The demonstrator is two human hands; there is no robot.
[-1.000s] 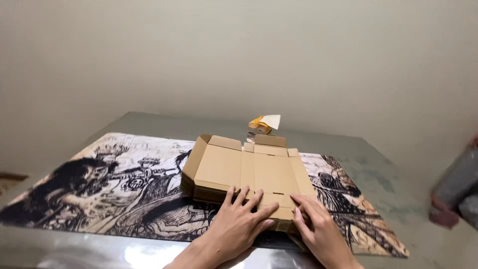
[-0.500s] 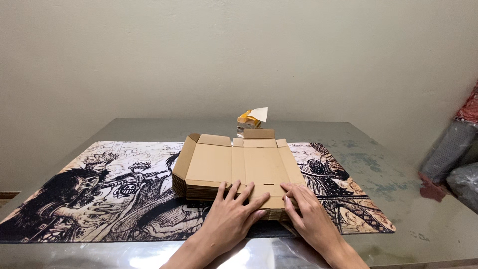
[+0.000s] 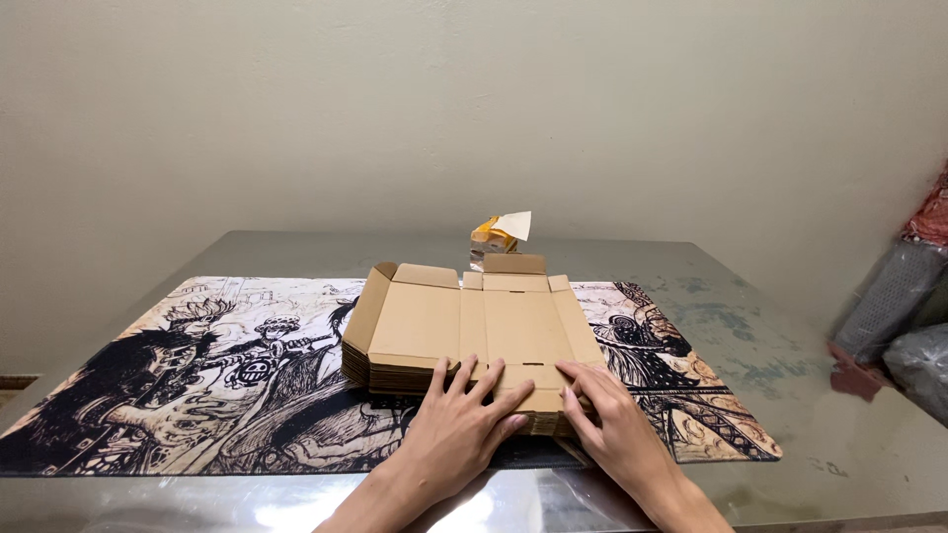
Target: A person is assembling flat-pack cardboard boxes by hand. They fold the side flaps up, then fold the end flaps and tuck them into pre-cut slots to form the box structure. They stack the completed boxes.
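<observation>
At lower centre of the frame, both hands pressed flat on the near edge of a stack of flat cardboard box blanks [image 3: 474,331]. Left hand [image 3: 462,426] spread, fingers fanned and open over the front flap, gripping nothing. Right hand [image 3: 610,431] just beside it, also open, fingertips laid on the same front edge toward the stack's right corner. Stack resting on a printed mat [image 3: 197,375] with dark comic-style figures, itself spread across a worn grey counter [image 3: 790,326]. Top blank only partly shaped: left side panel tilted up, a small rear flap raised, right panel and front flap lying nearly flat. Judged from that, folding barely begun, with front wall, right wall and lid yet to be raised and tucked. Behind the stack, at centre frame, a small yellow packet [image 3: 497,237] with a pale paper tab, well apart from both hands. At far right edge, bagged bundles [image 3: 904,316] beyond the counter.
</observation>
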